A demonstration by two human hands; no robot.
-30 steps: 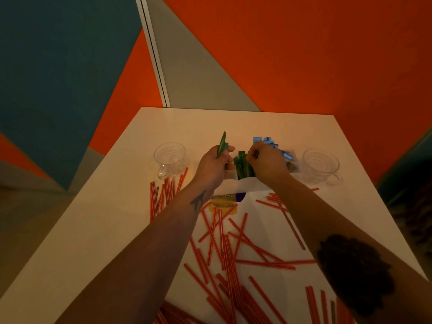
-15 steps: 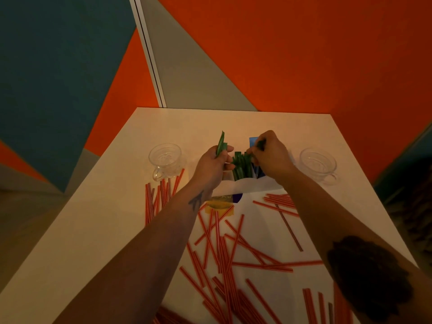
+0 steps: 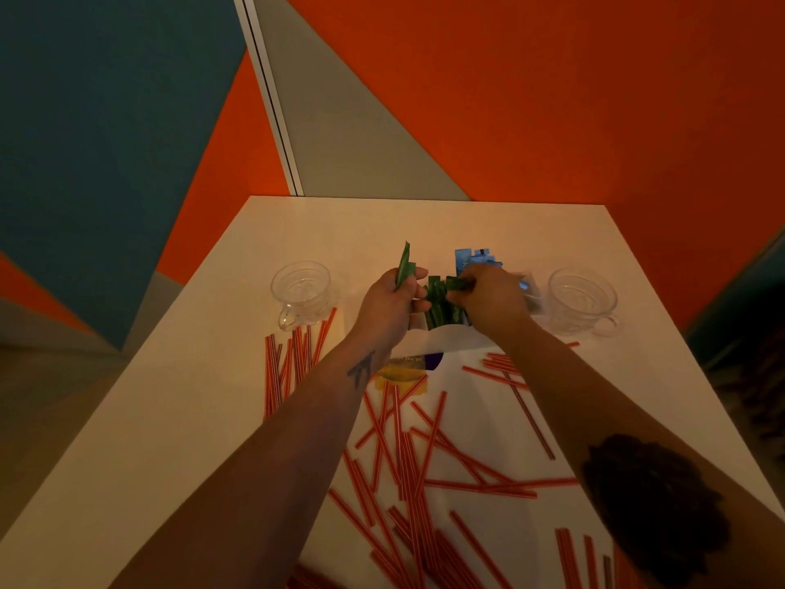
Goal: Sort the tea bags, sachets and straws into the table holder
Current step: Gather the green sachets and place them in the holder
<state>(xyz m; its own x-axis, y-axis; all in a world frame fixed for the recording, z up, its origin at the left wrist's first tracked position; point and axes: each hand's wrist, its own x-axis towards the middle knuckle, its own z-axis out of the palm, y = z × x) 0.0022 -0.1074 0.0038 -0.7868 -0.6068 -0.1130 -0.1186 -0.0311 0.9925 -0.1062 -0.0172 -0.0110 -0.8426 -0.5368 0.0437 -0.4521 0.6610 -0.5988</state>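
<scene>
A white table holder (image 3: 441, 340) stands mid-table with green sachets (image 3: 437, 308) upright in it and blue sachets (image 3: 471, 259) behind them. My left hand (image 3: 391, 303) grips a few green sachets (image 3: 403, 263) that stick up above its thumb, just left of the holder. My right hand (image 3: 492, 297) pinches one green sachet (image 3: 456, 284) over the holder's green stack. Red-and-white straws (image 3: 408, 457) lie scattered across the near table. A yellow tea bag (image 3: 403, 374) lies in front of the holder, partly under my left wrist.
Two clear glass cups flank the holder: one at left (image 3: 302, 293), one at right (image 3: 582, 301). More straws lie below the left cup (image 3: 293, 363) and at the near right edge (image 3: 573, 559). Orange and teal walls stand behind the table.
My right hand drew back from the blue sachets and came to the green stack, now pinching a green sachet there. My left hand stayed in place with its sachets.
</scene>
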